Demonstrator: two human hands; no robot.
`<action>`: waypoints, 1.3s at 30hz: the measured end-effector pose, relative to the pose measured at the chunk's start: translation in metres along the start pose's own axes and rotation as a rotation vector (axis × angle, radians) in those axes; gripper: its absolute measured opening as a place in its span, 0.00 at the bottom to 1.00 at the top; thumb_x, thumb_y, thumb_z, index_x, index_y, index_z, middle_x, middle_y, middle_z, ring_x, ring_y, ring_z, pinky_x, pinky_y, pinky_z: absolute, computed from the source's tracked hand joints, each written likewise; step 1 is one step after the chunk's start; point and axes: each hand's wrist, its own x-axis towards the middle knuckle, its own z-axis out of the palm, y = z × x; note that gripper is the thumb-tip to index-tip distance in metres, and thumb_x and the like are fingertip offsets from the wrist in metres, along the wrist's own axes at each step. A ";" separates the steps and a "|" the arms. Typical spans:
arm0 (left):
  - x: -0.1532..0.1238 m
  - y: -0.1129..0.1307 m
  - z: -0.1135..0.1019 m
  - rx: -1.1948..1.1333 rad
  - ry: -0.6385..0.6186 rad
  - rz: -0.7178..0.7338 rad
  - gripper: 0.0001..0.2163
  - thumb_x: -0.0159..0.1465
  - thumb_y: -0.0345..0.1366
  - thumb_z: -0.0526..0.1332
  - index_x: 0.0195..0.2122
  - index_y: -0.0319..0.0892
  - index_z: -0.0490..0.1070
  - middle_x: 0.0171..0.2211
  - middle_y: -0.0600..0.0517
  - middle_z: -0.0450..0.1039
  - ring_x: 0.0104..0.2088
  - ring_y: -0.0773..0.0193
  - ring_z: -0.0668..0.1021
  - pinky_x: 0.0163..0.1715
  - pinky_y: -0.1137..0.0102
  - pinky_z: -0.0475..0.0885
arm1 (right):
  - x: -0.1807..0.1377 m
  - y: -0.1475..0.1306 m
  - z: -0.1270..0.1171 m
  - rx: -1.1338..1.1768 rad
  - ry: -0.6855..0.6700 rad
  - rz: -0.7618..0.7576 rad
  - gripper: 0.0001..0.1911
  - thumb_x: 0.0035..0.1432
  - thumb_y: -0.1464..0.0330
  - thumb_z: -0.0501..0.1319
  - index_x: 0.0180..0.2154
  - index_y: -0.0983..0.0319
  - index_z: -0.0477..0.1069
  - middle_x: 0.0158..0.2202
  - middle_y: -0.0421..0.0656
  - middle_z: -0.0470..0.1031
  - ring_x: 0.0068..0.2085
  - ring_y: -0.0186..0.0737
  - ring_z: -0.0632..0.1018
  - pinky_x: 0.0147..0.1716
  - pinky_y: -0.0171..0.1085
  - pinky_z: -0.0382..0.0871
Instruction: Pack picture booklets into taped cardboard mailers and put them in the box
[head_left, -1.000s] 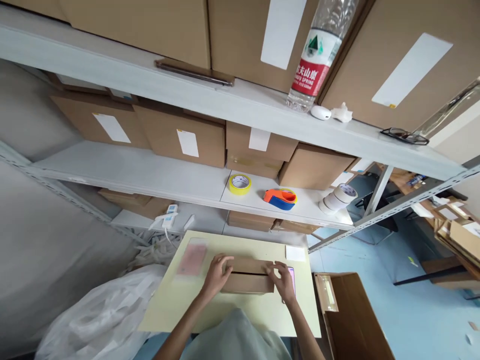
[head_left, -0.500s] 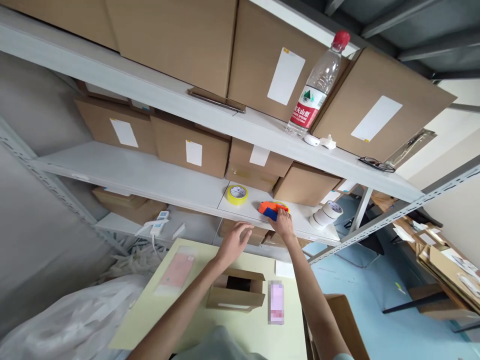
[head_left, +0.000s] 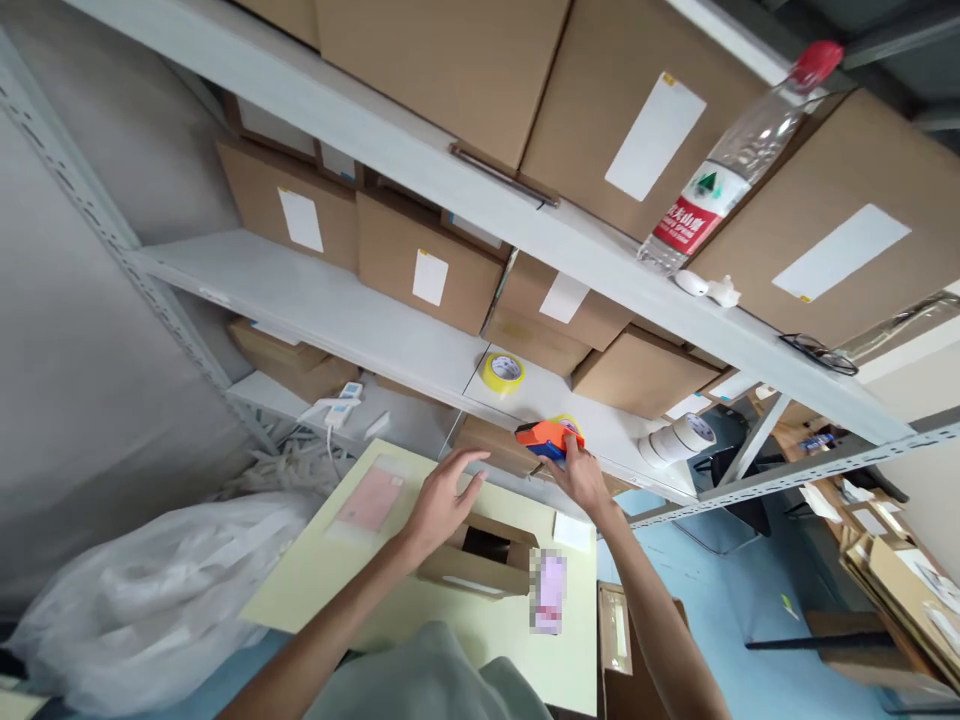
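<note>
My right hand grips an orange and blue tape dispenser that carries a yellow tape roll, at the front edge of the middle shelf. Fingers apart and with nothing in them, my left hand hovers over the small open cardboard box on the pale yellow table. Something dark shows inside that box. Right of it lies a pink, pixelated flat item. A loose roll of yellow tape sits on the shelf behind the dispenser.
Cardboard boxes line the shelves. White rolls stand at the shelf's right end, and a water bottle on the upper shelf. A pink flat item lies at the table's left, near a white plastic bag. A large carton stands below right.
My right hand has lifted the tape dispenser off the shelf and drawn it nearer. My left hand has moved back with its fingers spread. The camera view has tilted and shifted.
</note>
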 end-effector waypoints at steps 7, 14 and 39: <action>-0.029 0.027 -0.021 -0.041 0.032 -0.004 0.15 0.75 0.42 0.60 0.59 0.48 0.75 0.57 0.45 0.80 0.59 0.53 0.81 0.63 0.57 0.76 | -0.072 -0.044 -0.017 0.198 0.012 -0.185 0.29 0.72 0.47 0.60 0.61 0.60 0.63 0.46 0.55 0.82 0.41 0.58 0.85 0.38 0.48 0.80; -0.044 0.018 -0.029 -0.065 -0.040 -0.012 0.16 0.75 0.41 0.61 0.61 0.48 0.75 0.59 0.45 0.79 0.60 0.53 0.80 0.63 0.57 0.76 | -0.095 -0.064 -0.023 0.203 -0.098 -0.312 0.23 0.74 0.52 0.61 0.59 0.59 0.63 0.46 0.54 0.81 0.43 0.58 0.85 0.42 0.51 0.82; -0.093 -0.043 -0.013 -0.595 -0.269 -0.543 0.13 0.65 0.48 0.68 0.43 0.44 0.79 0.35 0.51 0.83 0.37 0.58 0.85 0.39 0.66 0.82 | -0.115 -0.109 -0.037 0.170 -0.585 -0.103 0.29 0.66 0.43 0.66 0.57 0.56 0.75 0.36 0.44 0.85 0.32 0.49 0.84 0.31 0.40 0.71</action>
